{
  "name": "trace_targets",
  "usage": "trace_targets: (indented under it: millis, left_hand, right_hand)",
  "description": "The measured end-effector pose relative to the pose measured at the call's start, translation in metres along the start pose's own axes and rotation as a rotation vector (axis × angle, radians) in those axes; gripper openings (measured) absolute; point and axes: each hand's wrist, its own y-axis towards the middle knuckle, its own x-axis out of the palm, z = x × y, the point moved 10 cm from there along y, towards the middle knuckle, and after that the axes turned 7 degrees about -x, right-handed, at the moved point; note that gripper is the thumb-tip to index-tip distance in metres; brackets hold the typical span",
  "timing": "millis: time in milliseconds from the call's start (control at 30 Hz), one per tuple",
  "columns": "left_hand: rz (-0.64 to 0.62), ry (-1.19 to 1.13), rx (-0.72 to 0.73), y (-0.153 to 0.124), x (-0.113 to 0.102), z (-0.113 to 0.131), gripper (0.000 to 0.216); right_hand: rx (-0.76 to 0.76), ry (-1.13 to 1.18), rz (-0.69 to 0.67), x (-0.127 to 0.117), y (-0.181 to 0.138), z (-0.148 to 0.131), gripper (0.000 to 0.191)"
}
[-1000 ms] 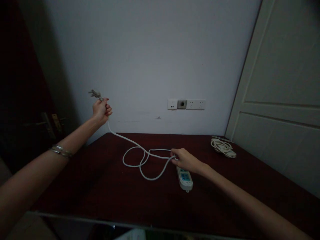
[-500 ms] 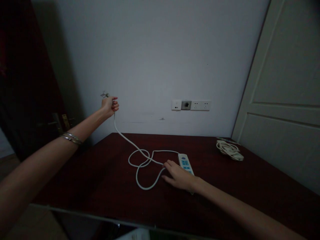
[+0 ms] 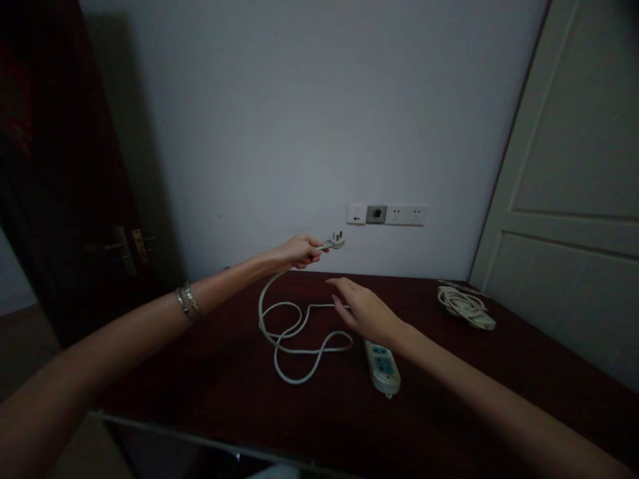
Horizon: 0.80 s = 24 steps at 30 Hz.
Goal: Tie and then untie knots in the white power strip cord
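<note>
Dim light falls on a pale grey wall behind a dark red-brown wooden table (image 3: 200, 372), with a dark wooden door (image 3: 60, 199) at the left and a white panelled door (image 3: 574, 199) at the right. Above the table's far edge a row of white wall sockets (image 3: 388, 214) is set into the wall.

The left hand (image 3: 295, 251) is raised over the far side of the table, its grip closed around the white cable (image 3: 294, 332) just behind the white plug (image 3: 337, 242), whose prongs point toward the sockets. From that hand the cable drops to the table and lies in loose loops, ending at the white power strip with blue sockets (image 3: 382, 367), which lies flat on the table.

The right hand (image 3: 367, 311) hovers open above the table, fingers spread and holding nothing, just over the cable near the strip's far end. A second coiled cream cable (image 3: 464, 307) lies well apart at the table's right edge.
</note>
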Motion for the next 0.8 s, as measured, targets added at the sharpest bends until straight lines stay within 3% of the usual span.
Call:
trace_targets:
  millis: [100, 200, 333, 400, 533, 600, 700, 800]
  left_hand:
    - [0.016, -0.070, 0.014, -0.004, 0.017, 0.000, 0.032]
    - [-0.017, -0.207, 0.004, -0.008, 0.029, -0.005, 0.042]
    - [-0.015, -0.320, -0.049, -0.010, 0.040, -0.015, 0.038]
    - [-0.029, -0.331, -0.044, -0.008, 0.047, -0.016, 0.034]
    - [-0.046, -0.296, -0.029, -0.005, 0.053, -0.011, 0.025]
    - [-0.117, -0.237, -0.018, -0.006, 0.057, -0.005, 0.019]
    - [-0.281, -0.169, 0.018, -0.014, 0.063, 0.003, 0.024]
    - [-0.345, -0.137, 0.003, -0.018, 0.055, -0.005, 0.029]
  right_hand:
    - [0.029, 0.005, 0.081, -0.011, 0.001, 0.002, 0.038]
    - [-0.119, -0.101, 0.166, -0.022, 0.000, -0.013, 0.040]
    - [-0.235, -0.234, 0.226, -0.031, 0.002, -0.024, 0.032]
    - [-0.205, -0.272, 0.186, -0.030, 0.007, -0.019, 0.028]
    - [-0.115, -0.334, -0.054, -0.019, 0.019, -0.009, 0.030]
    - [-0.065, -0.366, -0.138, -0.020, 0.022, -0.003, 0.034]
    - [-0.015, -0.429, -0.186, -0.034, 0.023, 0.009, 0.033]
    - [0.036, -0.505, -0.195, -0.059, 0.020, 0.034, 0.024]
